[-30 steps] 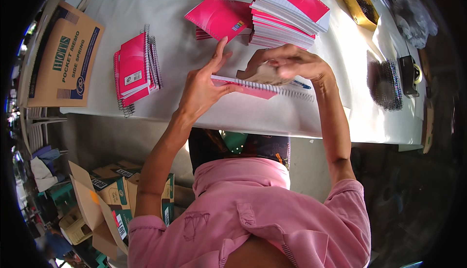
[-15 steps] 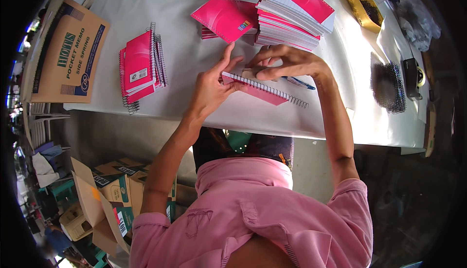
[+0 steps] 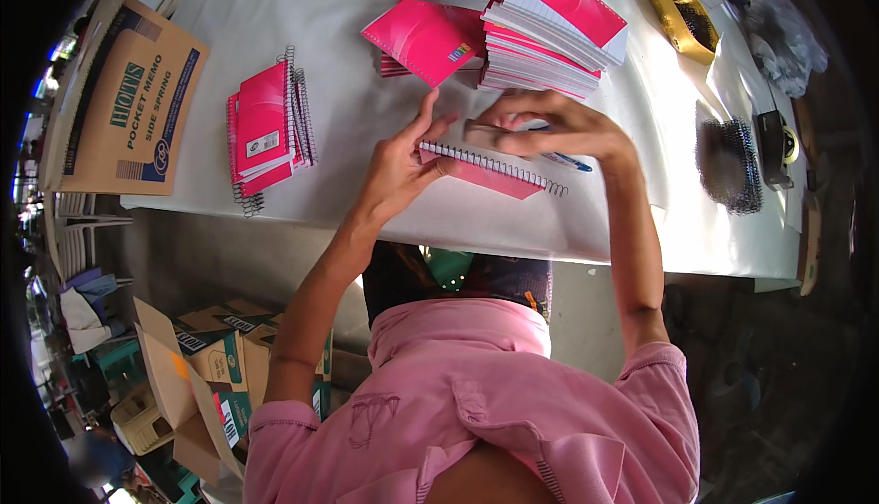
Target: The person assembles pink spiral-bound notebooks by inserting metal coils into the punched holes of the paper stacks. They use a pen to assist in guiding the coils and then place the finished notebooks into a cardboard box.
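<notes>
**Pink notebook across the table edge, spiral away from the body**

Lies flat on the white table [image 3: 366, 65], the pink spiral notebook [image 3: 490, 173], near the front edge and right before the body. Long axis running left to right, dipping a little toward the right; wire spiral along the far long side, a loose end of wire sticking out past the right corner. Sits directly under both sets of fingers, so neither reach is long.

Left hand [image 3: 398, 163] at the notebook's left end, fingers spread and extended, tips up over the far left corner, thumb side touching the spiral end; open, gripping nothing. Right hand [image 3: 549, 129] over the far edge near the middle, fingers curled and pinching a small tan flat piece [image 3: 483, 134] just above the spiral; closed on it. Of the two, left hand closer to the cover itself, right hand closer to the spiral.

Just beyond the right hand, a blue pen [image 3: 568, 162] on the table. Farther back, a tall stack of pink notebooks [image 3: 549, 32], and a loose pink cover [image 3: 423, 39] beside it. Well to the left, a small pile of spiral notebooks [image 3: 267, 133] and a flat cardboard box [image 3: 133, 101]. To the right, black wire coils [image 3: 728, 163].
</notes>
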`<state>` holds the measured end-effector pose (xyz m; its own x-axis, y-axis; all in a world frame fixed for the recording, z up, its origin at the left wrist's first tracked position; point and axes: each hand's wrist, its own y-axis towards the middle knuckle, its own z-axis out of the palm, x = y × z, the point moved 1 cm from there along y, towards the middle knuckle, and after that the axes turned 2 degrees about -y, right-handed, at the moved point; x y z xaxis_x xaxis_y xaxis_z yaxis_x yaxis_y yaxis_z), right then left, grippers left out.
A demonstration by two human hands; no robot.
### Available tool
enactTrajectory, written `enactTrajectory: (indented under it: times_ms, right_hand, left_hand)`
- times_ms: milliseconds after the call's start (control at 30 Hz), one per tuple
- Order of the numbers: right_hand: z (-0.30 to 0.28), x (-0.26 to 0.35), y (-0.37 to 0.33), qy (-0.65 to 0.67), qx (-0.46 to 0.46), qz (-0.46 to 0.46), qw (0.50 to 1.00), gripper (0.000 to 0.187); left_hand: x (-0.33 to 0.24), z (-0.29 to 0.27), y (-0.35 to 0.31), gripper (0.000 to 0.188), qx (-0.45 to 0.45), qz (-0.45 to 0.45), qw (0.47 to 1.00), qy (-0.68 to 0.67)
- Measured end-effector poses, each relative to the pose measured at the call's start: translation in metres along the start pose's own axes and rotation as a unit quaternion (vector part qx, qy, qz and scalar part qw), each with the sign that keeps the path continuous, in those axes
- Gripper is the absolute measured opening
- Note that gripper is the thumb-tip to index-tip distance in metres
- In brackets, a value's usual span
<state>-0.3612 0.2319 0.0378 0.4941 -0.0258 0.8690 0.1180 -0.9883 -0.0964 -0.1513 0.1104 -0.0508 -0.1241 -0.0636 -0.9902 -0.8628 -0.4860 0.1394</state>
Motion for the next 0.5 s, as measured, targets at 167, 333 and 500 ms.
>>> enactTrajectory:
  times_ms: [167, 333, 500]
  right_hand:
    - [-0.036, -0.020, -0.101, -0.081, -0.126, 0.085, 0.985, 0.050]
    - [-0.013, -0.060, -0.157, -0.546, -0.280, 0.285, 0.737, 0.059]
    - [0.049, -0.045, -0.076, -0.343, -0.312, 0.027, 0.886, 0.052]
  left_hand:
    - [-0.007, -0.013, 0.001, 0.065, 0.120, -0.048, 0.991, 0.014]
    - [-0.025, -0.002, -0.003, 0.057, 0.118, -0.054, 0.990, -0.059]
    - [-0.028, -0.005, -0.008, 0.050, 0.061, -0.075, 0.995, 0.029]
